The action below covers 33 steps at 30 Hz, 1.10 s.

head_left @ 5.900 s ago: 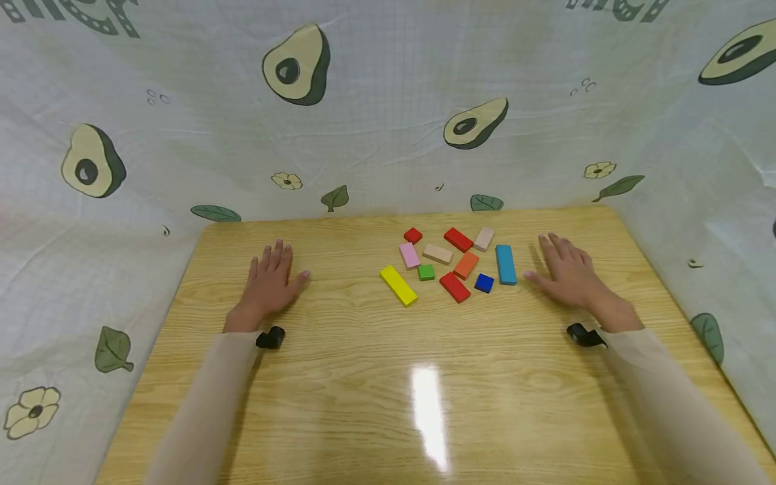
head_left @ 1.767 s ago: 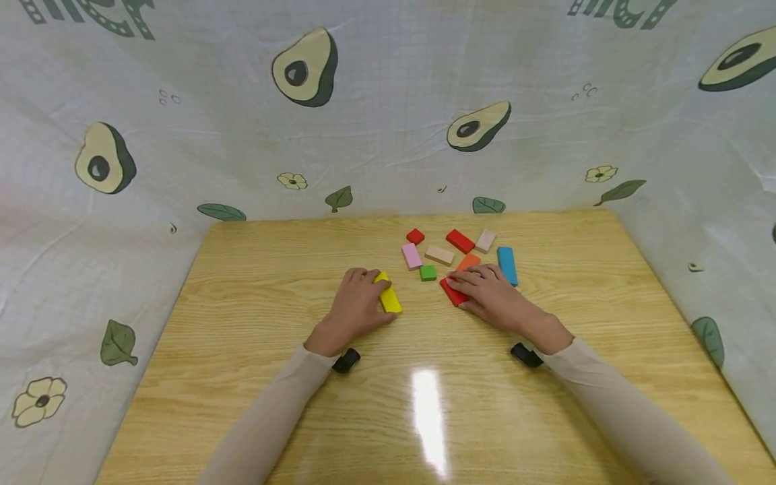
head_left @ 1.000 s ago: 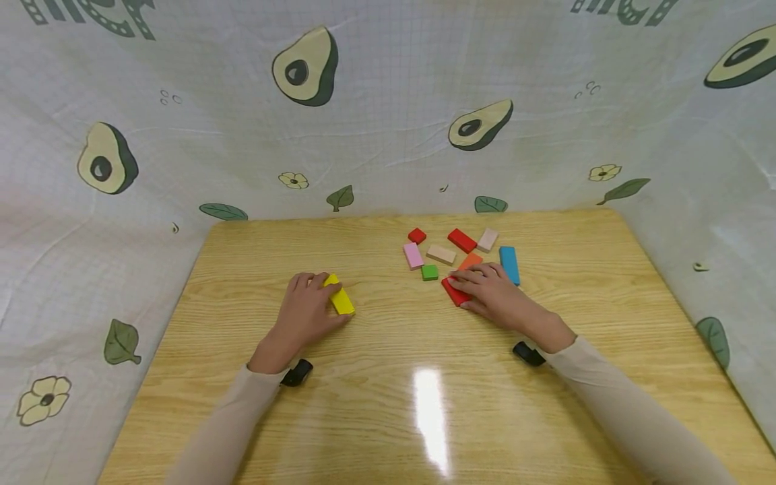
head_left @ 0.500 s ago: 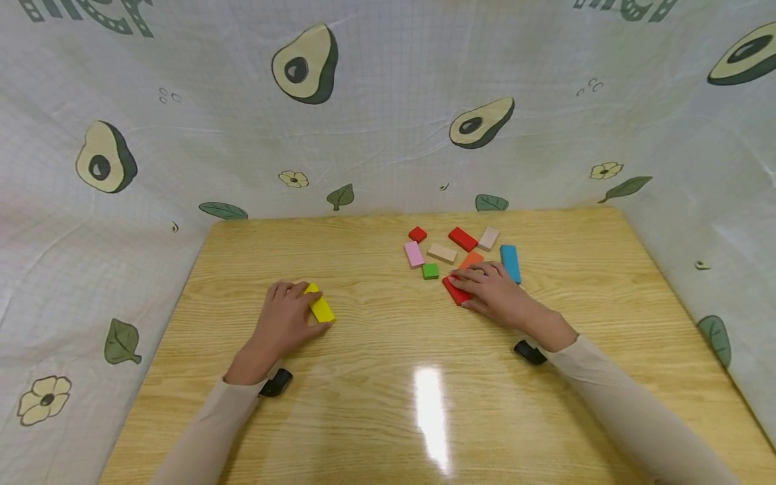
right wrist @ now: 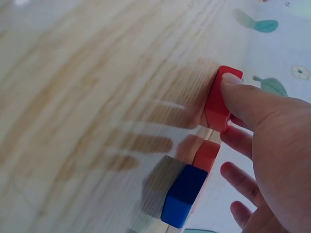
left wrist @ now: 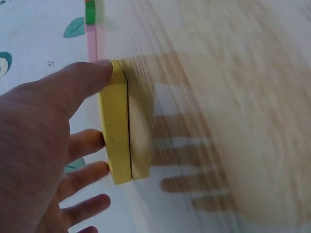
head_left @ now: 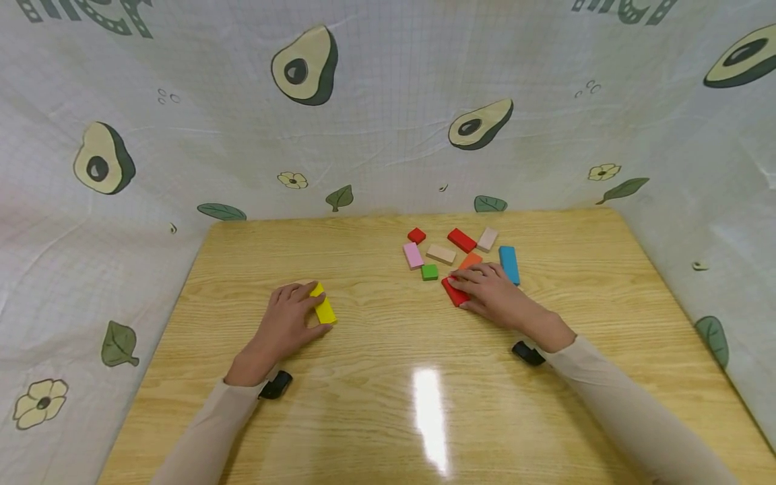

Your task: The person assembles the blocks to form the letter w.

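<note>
My left hand (head_left: 285,322) pinches a yellow wooden block (head_left: 326,311) on the left part of the table. In the left wrist view the thumb presses one end of this yellow block (left wrist: 115,128), and two fingertips meet its side. On the right, my right hand (head_left: 500,298) holds a red rectangular block (head_left: 453,294) at the front of the block group. The right wrist view shows the thumb on the red block (right wrist: 221,99), with fingers behind it. Beside it are an orange block (right wrist: 206,154) and a blue cube (right wrist: 183,194), which the right hand hides in the head view.
Behind the right hand lie a green cube (head_left: 429,272), a pink block (head_left: 413,256), a tan block (head_left: 441,254), a small red block (head_left: 416,235), a longer red block (head_left: 462,240), a pale block (head_left: 488,239) and a light-blue block (head_left: 509,265). Patterned cloth (head_left: 388,121) walls the table.
Both hands moved inward from resting flat on the table. The left took hold of the yellow block and slid it left, away from the group. The right gripped the red block, which stays in place.
</note>
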Each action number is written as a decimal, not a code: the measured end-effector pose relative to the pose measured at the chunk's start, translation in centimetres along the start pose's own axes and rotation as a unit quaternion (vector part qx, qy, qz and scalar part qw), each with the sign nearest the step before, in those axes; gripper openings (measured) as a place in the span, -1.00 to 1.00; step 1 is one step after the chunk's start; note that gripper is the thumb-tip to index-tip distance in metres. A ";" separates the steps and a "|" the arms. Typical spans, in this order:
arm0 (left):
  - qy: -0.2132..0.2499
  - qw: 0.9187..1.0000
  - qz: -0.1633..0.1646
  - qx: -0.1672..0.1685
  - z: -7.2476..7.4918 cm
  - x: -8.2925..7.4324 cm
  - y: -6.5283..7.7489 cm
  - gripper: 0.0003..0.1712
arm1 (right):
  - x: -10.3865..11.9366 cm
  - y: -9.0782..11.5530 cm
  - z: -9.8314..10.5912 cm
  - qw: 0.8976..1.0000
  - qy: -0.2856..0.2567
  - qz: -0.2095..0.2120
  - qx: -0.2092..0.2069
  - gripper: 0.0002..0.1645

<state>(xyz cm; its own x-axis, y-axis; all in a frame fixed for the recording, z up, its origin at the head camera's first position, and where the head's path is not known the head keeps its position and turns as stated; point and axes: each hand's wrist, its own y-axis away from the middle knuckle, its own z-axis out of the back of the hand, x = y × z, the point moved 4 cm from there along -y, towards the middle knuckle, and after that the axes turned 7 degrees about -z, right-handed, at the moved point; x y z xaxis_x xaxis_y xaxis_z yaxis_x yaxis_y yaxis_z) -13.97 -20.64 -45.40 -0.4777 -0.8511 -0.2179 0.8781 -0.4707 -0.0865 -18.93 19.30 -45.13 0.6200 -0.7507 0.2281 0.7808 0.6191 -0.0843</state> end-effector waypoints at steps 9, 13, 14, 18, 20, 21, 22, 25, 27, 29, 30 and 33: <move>0.003 1.000 -0.017 -0.018 -0.2 0.0 -0.3 -0.33 | 0.3 -0.3 0.1 1.000 0.019 0.010 0.001 -0.35; 0.004 1.000 -0.021 -0.016 -0.3 0.0 -0.5 -0.35 | 0.2 -0.3 0.2 1.000 0.016 0.013 0.002 -0.34; 0.006 1.000 -0.022 -0.016 -0.3 -0.1 -0.5 -0.35 | 0.2 -0.4 0.2 1.000 0.013 0.012 0.002 -0.34; 0.013 0.999 -0.026 -0.011 -0.3 -0.1 -0.5 -0.39 | 0.2 -0.5 0.2 1.000 -0.002 0.013 -0.003 -0.33; 0.015 0.999 -0.028 -0.010 -0.3 -0.2 -0.6 -0.42 | 0.3 -0.5 0.3 1.000 -0.012 0.014 -0.006 -0.33; 0.014 0.999 -0.029 -0.010 -0.3 -0.2 -0.6 -0.42 | 0.3 -0.6 0.3 1.000 -0.016 0.015 -0.007 -0.34; 0.014 0.999 -0.029 -0.010 -0.3 -0.2 -0.6 -0.43 | 0.4 -0.6 0.4 1.000 -0.020 0.016 -0.008 -0.34; 0.016 0.999 -0.030 -0.010 -0.4 -0.2 -0.6 -0.44 | 0.8 -0.8 0.5 0.999 -0.031 0.017 -0.008 -0.35; 0.018 0.999 -0.030 -0.010 -0.4 -0.2 -0.6 -0.43 | 1.1 -1.0 0.6 0.999 -0.034 0.020 -0.008 -0.36; 0.020 0.999 -0.031 -0.010 -0.5 -0.3 -0.7 -0.43 | 1.5 -1.3 0.7 0.999 -0.038 0.024 -0.009 -0.36; 0.020 0.999 -0.032 -0.011 -0.5 -0.3 -0.7 -0.43 | 1.7 -1.4 0.8 0.999 -0.041 0.026 -0.011 -0.36; 0.018 0.999 -0.037 -0.013 -0.4 -0.4 -0.7 -0.43 | 2.3 -2.0 0.9 0.998 -0.047 0.035 -0.016 -0.37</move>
<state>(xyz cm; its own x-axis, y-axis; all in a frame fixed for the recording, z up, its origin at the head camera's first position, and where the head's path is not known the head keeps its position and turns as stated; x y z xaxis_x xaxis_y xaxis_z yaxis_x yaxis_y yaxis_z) -14.43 -19.90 -45.66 -0.5399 -0.8053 -0.2450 0.8413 -0.5252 -0.1278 -19.14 16.50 -43.55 0.6647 -0.6794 0.3108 0.7383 0.6610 -0.1340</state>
